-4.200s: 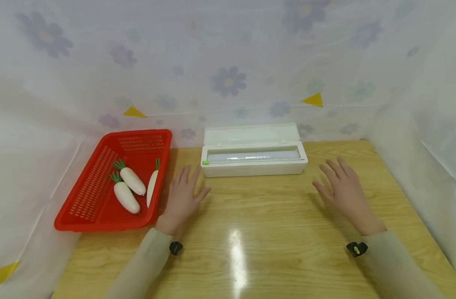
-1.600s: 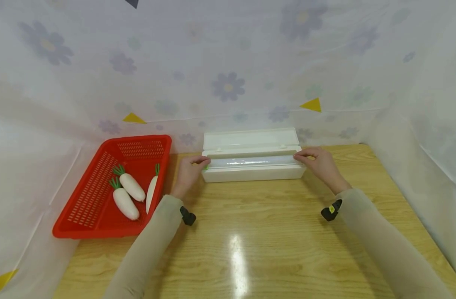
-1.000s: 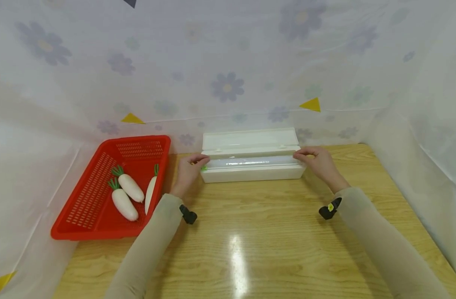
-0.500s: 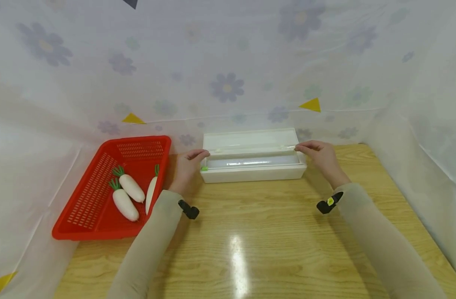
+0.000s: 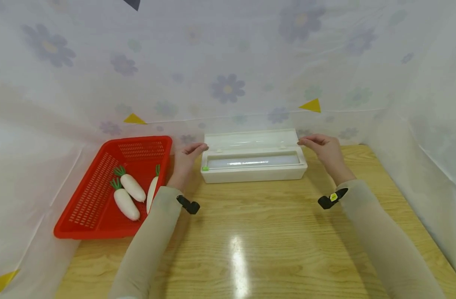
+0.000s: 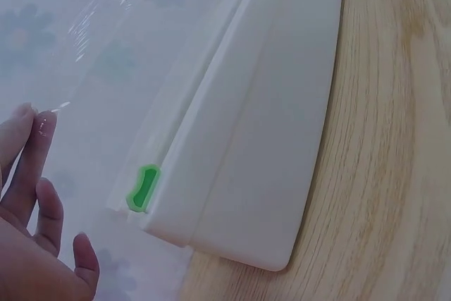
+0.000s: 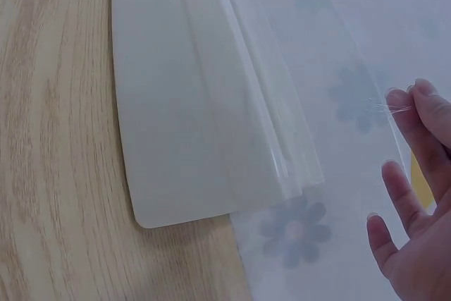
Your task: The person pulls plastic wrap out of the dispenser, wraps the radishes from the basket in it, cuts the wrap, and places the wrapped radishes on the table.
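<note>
A white cling film dispenser stands at the back of the table, lid up, with the film roll inside. A sheet of clear cling film rises from it. My left hand pinches the sheet's left corner between thumb and index finger, above the dispenser's left end. At the other end my right hand pinches the right corner, where the film is gathered into fine creases. In both wrist views the other fingers are loosely bent. The green slide cutter sits at the left end of the cutting track.
On the left, a red plastic basket holds white radishes with green tops. A patterned white curtain hangs close behind the dispenser, with yellow triangles on it. The wooden table extends in front.
Both hands came in from the table to the roll and took the film's edge by its two corners. They have since lifted, drawing the film up and back out of the dispenser.
</note>
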Tool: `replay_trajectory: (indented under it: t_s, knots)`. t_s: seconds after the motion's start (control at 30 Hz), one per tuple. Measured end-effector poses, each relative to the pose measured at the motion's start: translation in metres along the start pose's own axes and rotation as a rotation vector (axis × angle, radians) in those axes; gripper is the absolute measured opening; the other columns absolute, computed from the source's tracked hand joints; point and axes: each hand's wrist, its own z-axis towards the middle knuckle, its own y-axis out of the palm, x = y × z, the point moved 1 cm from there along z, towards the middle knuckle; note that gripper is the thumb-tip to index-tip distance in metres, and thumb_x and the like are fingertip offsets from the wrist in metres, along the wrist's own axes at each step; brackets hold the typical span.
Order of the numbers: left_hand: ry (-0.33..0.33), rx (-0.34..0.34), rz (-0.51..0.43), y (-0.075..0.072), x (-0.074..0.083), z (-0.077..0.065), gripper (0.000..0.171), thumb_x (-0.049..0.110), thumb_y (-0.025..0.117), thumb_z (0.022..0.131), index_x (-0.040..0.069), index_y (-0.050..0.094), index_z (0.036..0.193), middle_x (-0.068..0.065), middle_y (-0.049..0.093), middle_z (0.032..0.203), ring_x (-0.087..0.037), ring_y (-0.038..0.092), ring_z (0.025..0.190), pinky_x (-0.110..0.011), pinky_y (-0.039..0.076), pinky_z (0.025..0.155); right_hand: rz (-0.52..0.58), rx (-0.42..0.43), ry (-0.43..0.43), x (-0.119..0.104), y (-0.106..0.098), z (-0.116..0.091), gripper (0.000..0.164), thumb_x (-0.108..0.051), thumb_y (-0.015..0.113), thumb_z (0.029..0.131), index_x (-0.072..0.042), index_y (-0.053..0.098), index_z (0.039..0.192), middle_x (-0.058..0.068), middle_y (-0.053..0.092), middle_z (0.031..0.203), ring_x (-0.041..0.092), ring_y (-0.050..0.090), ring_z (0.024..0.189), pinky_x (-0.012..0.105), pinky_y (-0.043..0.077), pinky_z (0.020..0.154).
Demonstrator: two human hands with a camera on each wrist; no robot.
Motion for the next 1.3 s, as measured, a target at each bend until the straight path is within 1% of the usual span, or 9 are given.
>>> replay_trajectory:
  t_s: [0.1, 0.27, 0.5, 0.6, 0.73, 0.83, 0.97, 1.17, 1.3]
  knots:
    - [0.024, 0.001, -0.017, -0.001, -0.003, 0.003, 0.032, 0.029, 0.071, 0.082, 0.007, 0.071, 0.105, -0.002, 0.071, 0.1, -0.019, 0.058, 0.106, -0.038, 0.033, 0.104, 0.009, -0.004, -0.007, -0.004, -0.002, 0.0, 0.044, -0.04, 0.065, 0.085, -0.006, 0.068, 0.112, -0.003, 0.07, 0.102, 0.007, 0.057, 0.104, 0.049, 0.035, 0.1]
    - [0.046, 0.015, -0.037, 0.0, 0.0, 0.003, 0.034, 0.033, 0.072, 0.08, 0.008, 0.072, 0.103, -0.001, 0.071, 0.097, -0.018, 0.058, 0.106, -0.037, 0.033, 0.104, 0.007, 0.004, -0.02, -0.01, -0.005, 0.001, 0.044, -0.041, 0.066, 0.084, -0.006, 0.068, 0.111, -0.004, 0.07, 0.103, 0.006, 0.056, 0.105, 0.048, 0.035, 0.1]
    - [0.082, 0.038, -0.094, 0.002, 0.009, 0.0, 0.039, 0.029, 0.074, 0.078, 0.001, 0.07, 0.105, -0.001, 0.072, 0.092, -0.019, 0.058, 0.107, -0.035, 0.032, 0.105, 0.031, -0.002, -0.031, -0.018, -0.009, 0.0, 0.043, -0.038, 0.067, 0.084, -0.006, 0.067, 0.112, -0.005, 0.07, 0.1, 0.008, 0.057, 0.105, 0.047, 0.034, 0.101]
    - [0.073, 0.05, -0.088, 0.002, 0.013, -0.001, 0.039, 0.03, 0.075, 0.077, 0.002, 0.07, 0.105, -0.001, 0.072, 0.092, -0.018, 0.057, 0.108, -0.036, 0.029, 0.106, 0.028, 0.001, -0.048, -0.023, -0.01, -0.002, 0.042, -0.038, 0.067, 0.084, -0.006, 0.068, 0.112, -0.005, 0.07, 0.1, 0.009, 0.056, 0.106, 0.046, 0.034, 0.101]
    - [0.067, 0.066, -0.045, 0.002, 0.02, -0.003, 0.036, 0.034, 0.076, 0.077, 0.008, 0.072, 0.102, -0.002, 0.071, 0.095, -0.014, 0.057, 0.108, -0.037, 0.029, 0.106, 0.015, 0.006, -0.075, -0.03, -0.012, -0.004, 0.042, -0.038, 0.066, 0.085, -0.005, 0.068, 0.11, -0.006, 0.07, 0.099, 0.01, 0.056, 0.105, 0.045, 0.034, 0.101]
    - [0.082, 0.072, -0.012, 0.002, 0.025, -0.005, 0.038, 0.036, 0.075, 0.077, 0.008, 0.072, 0.104, -0.002, 0.071, 0.097, -0.014, 0.058, 0.106, -0.037, 0.031, 0.105, 0.015, 0.006, -0.09, -0.036, -0.013, -0.005, 0.043, -0.038, 0.066, 0.085, -0.004, 0.068, 0.11, -0.005, 0.071, 0.099, 0.011, 0.057, 0.104, 0.044, 0.035, 0.101]
    - [0.106, 0.068, 0.003, 0.001, 0.032, -0.006, 0.044, 0.036, 0.074, 0.077, 0.004, 0.069, 0.108, -0.002, 0.071, 0.099, -0.016, 0.059, 0.106, -0.038, 0.031, 0.105, 0.04, 0.006, -0.101, -0.044, -0.014, -0.007, 0.043, -0.037, 0.067, 0.085, -0.003, 0.067, 0.111, -0.003, 0.071, 0.1, 0.013, 0.057, 0.104, 0.044, 0.034, 0.102]
    - [0.151, 0.056, 0.002, 0.0, 0.042, -0.008, 0.042, 0.036, 0.074, 0.078, 0.005, 0.07, 0.106, -0.002, 0.071, 0.097, -0.016, 0.058, 0.106, -0.036, 0.034, 0.104, 0.017, 0.026, -0.132, -0.056, -0.014, -0.009, 0.04, -0.035, 0.066, 0.086, -0.005, 0.068, 0.111, -0.002, 0.07, 0.101, 0.013, 0.054, 0.106, 0.039, 0.036, 0.101]
    - [0.183, 0.054, -0.005, -0.003, 0.048, -0.009, 0.04, 0.036, 0.074, 0.077, 0.007, 0.071, 0.104, -0.002, 0.072, 0.096, -0.018, 0.059, 0.105, -0.035, 0.037, 0.101, 0.018, 0.029, -0.15, -0.064, -0.014, -0.01, 0.038, -0.034, 0.066, 0.086, -0.005, 0.068, 0.111, -0.002, 0.07, 0.1, 0.013, 0.055, 0.107, 0.04, 0.035, 0.102]
